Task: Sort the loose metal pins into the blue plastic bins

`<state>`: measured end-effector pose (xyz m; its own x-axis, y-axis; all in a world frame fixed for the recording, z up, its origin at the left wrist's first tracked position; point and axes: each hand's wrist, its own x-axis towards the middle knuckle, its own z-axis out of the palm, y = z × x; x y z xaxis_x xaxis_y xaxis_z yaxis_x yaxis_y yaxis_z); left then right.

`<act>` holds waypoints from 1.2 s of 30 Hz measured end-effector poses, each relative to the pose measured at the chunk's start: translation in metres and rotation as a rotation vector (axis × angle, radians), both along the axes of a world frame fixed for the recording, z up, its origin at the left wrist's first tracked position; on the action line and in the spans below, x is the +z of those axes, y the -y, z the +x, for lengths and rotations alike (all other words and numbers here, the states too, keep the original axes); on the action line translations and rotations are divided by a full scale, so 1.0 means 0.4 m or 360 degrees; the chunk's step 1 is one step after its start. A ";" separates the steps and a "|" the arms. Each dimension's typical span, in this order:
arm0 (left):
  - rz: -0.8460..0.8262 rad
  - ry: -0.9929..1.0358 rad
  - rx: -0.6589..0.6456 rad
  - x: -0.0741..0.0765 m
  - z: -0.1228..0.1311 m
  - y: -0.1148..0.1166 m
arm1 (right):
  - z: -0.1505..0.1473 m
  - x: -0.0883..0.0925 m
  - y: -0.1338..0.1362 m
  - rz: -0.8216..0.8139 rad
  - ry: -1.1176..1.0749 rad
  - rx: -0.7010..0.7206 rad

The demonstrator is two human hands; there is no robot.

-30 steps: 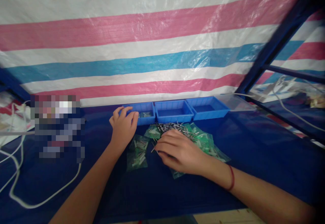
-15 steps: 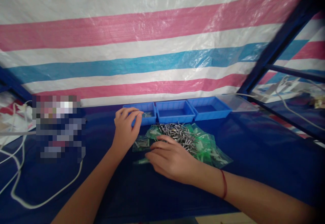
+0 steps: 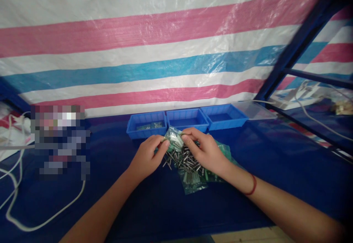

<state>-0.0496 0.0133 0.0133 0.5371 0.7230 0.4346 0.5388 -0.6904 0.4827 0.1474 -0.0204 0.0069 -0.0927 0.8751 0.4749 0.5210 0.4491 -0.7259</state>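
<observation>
A small clear plastic bag point(image 3: 174, 137) is stretched between my two hands, over a heap of thin metal pins point(image 3: 190, 160). My left hand point(image 3: 150, 153) pinches its left edge between thumb and fingers. On the opposite edge, my right hand point(image 3: 204, 147) grips it the same way. Pale slim pieces show through the film. Another clear bag point(image 3: 191, 182) with pins inside lies at the heap's near side. Green-tinted bags point(image 3: 223, 151) lie under and right of the heap, partly hidden by my right hand.
Three blue bins stand in a row behind the heap: a left bin point(image 3: 132, 129) holding small bags, a middle bin point(image 3: 200, 128) and a right bin point(image 3: 230, 125). White cables point(image 3: 49, 224) curl across the blue table at left. A blue metal frame point(image 3: 292, 57) rises at right.
My left hand has come away from the left bin to the heap. My right hand has lifted off the bags, and both now hold one small bag. A pin-filled bag now lies nearer me.
</observation>
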 end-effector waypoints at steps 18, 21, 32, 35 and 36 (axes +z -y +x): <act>-0.0272 0.0485 0.0121 -0.008 0.008 0.002 | 0.021 0.005 -0.018 -0.0121 -0.0509 0.0197; -0.0271 0.0489 0.0094 -0.005 0.004 0.005 | 0.016 0.006 -0.022 -0.0162 -0.0581 0.0185; -0.0132 0.0391 0.0159 -0.019 0.010 -0.008 | 0.007 -0.016 -0.026 -0.0070 -0.0528 0.0160; 0.0011 0.0396 0.0323 -0.004 -0.002 -0.018 | 0.006 -0.011 -0.020 -0.0036 -0.0532 0.0153; 0.0057 0.0426 0.0423 0.003 -0.010 -0.024 | 0.006 -0.008 -0.017 -0.0027 -0.0538 0.0148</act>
